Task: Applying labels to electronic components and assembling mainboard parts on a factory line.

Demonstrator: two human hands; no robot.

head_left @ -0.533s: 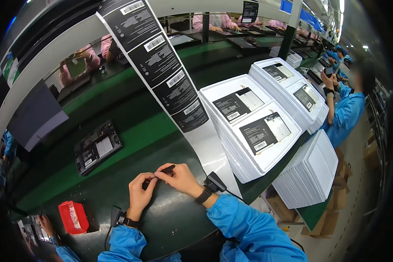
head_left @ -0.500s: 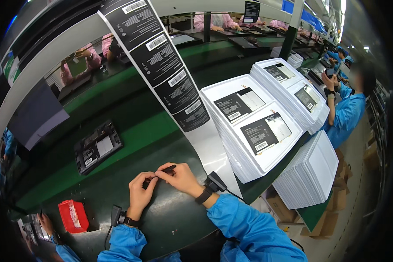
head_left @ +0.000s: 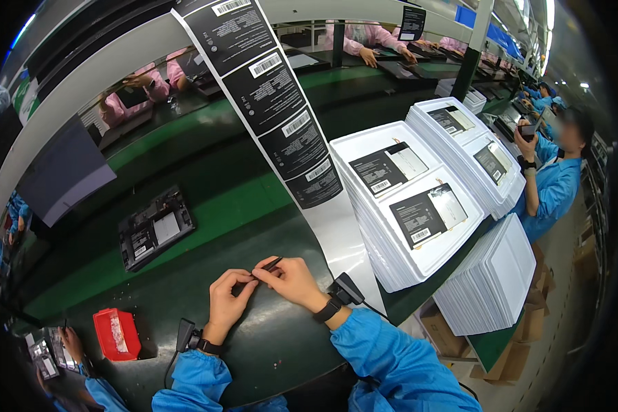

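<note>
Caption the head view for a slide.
The right hand holds a slim dark object close to the left hand, with stacked white trays to the right.

Ceiling lights point(head_left: 550, 27) glare at upper right, and the centre is bright. A soft sheen lies on the dark green surface point(head_left: 278, 329), lower centre. Fisheye distortion bows the white beam point(head_left: 110, 65) at upper left; black fills the corners; a co-worker's face point(head_left: 571, 130), right, is blurred.

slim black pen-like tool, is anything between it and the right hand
Nothing visible: the bare right hand grips the slim black pen-like tool. The bare left hand is close beside; whether it touches is unclear.
</note>
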